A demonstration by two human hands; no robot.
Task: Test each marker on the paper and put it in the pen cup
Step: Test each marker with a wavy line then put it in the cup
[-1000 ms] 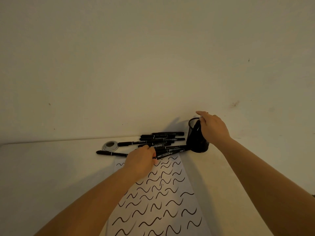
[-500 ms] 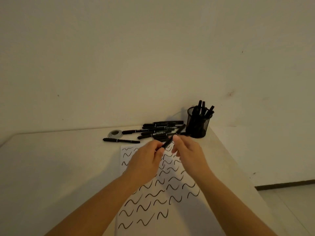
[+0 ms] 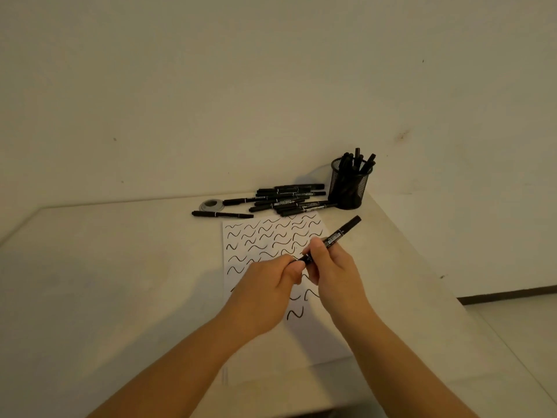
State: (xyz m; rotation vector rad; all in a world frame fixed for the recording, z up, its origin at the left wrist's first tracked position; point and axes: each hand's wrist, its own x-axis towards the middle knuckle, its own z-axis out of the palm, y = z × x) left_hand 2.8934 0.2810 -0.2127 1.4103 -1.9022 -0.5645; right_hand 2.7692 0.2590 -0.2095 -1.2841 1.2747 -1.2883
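Note:
My right hand (image 3: 334,273) grips a black marker (image 3: 342,232) by its barrel, its far end pointing up and right. My left hand (image 3: 265,292) pinches the marker's near end, where the cap is hidden by my fingers. Both hands hover over the white paper (image 3: 271,236), which is covered with black wavy test strokes. A black mesh pen cup (image 3: 348,188) stands upright at the table's back right corner with several markers in it. A pile of black markers (image 3: 289,199) lies left of the cup.
One marker (image 3: 223,214) lies apart left of the pile, beside a grey tape roll (image 3: 212,205). The table (image 3: 105,282) meets the wall at the back. Its right edge drops to the floor (image 3: 518,321).
My right hand left the cup, which now stands upright. Both hands came back toward me over the paper holding one marker; the view has tilted downward.

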